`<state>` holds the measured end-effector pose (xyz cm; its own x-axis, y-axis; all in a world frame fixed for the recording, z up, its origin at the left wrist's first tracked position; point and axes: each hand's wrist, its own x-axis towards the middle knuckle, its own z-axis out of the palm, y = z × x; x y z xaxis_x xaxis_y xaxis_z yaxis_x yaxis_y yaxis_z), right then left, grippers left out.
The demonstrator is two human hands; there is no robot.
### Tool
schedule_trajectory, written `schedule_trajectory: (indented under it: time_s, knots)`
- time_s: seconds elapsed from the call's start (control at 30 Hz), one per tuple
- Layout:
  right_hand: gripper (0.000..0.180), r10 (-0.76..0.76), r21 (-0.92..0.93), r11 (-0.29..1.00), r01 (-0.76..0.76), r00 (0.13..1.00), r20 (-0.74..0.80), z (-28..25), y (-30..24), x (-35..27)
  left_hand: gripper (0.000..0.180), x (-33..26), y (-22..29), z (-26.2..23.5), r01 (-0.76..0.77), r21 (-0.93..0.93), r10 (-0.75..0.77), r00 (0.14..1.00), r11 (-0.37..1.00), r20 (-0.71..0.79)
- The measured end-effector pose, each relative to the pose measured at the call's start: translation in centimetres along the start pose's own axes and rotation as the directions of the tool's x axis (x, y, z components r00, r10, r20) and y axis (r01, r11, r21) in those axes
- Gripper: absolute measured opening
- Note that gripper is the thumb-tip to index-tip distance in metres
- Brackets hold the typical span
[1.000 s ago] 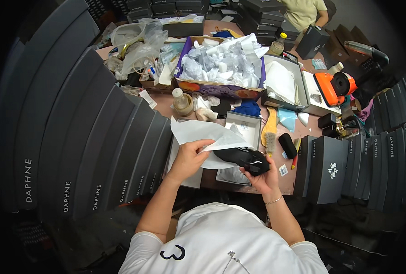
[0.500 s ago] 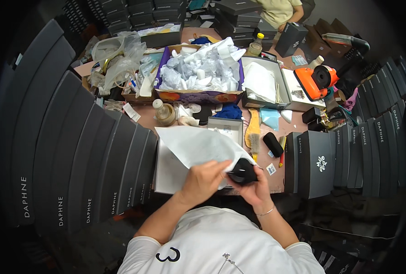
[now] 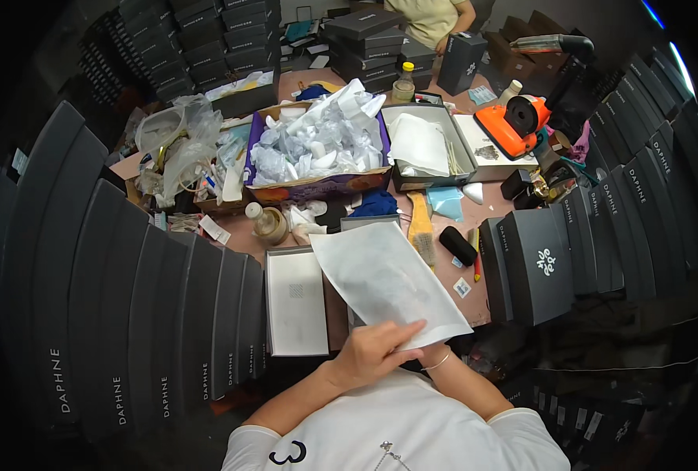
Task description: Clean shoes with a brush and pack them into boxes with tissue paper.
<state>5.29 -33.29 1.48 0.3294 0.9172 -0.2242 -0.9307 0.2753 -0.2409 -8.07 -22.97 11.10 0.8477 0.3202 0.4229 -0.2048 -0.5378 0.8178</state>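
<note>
A large white sheet or flat pouch (image 3: pixel 388 275) spreads out in front of me, tilted toward the table. A faint greyish shape shows through its lower part. My left hand (image 3: pixel 376 351) is closed at the near edge, with the index finger laid along the top and the thumb by the edge. My right hand (image 3: pixel 434 355), with a bracelet at the wrist, reaches beneath the sheet; its fingers are hidden. No part of the black glossy item is exposed now. Left of the sheet lies a shallow white-lined box part (image 3: pixel 296 306).
Grey shoe boxes stand in rows at left (image 3: pixel 168 314) and right (image 3: pixel 541 267). Behind are a purple-edged carton (image 3: pixel 317 184) of crumpled wrapping, a glass jar (image 3: pixel 266 224), a brush (image 3: pixel 422 235), a black case (image 3: pixel 458 246) and an orange device (image 3: pixel 514 127). Another person (image 3: pixel 427 20) sits beyond.
The glossy black item, held in my right hand before, is out of sight. The white sheet has swung round and now covers my right hand. My view has shifted too.
</note>
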Motion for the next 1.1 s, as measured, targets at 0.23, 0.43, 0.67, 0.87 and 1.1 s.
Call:
schedule_trajectory:
  time_s: [0.23,0.43,0.67,0.87,1.1]
  knots:
    - [0.047,-0.152,-0.761,0.619,0.192,0.981,0.124,1.3,1.0,0.2,0.076,-4.4,-5.4,-2.6,0.409,-0.843,-0.794,0.607,0.349,-0.035]
    - [0.048,-0.192,-0.892,0.402,0.208,0.971,0.141,6.2,1.0,1.9,0.064,1.2,-3.0,-3.4,0.440,-0.834,-0.523,0.822,0.334,0.224]
    - [0.050,-0.257,-0.856,0.419,0.304,0.943,0.209,7.4,-0.6,-0.5,0.038,-0.4,-0.3,-0.5,0.555,-0.612,-0.469,0.825,0.564,0.315]
    - [0.052,-0.290,-0.777,0.455,0.435,0.897,0.333,8.7,-3.1,-3.3,0.029,-0.4,5.5,2.9,0.515,-0.406,-0.417,0.855,0.755,0.309]
    - [0.054,-0.321,-0.705,0.442,0.554,0.832,0.452,9.6,-6.1,-10.3,0.072,-0.8,6.0,3.6,0.446,-0.739,-0.437,0.870,0.505,0.227]
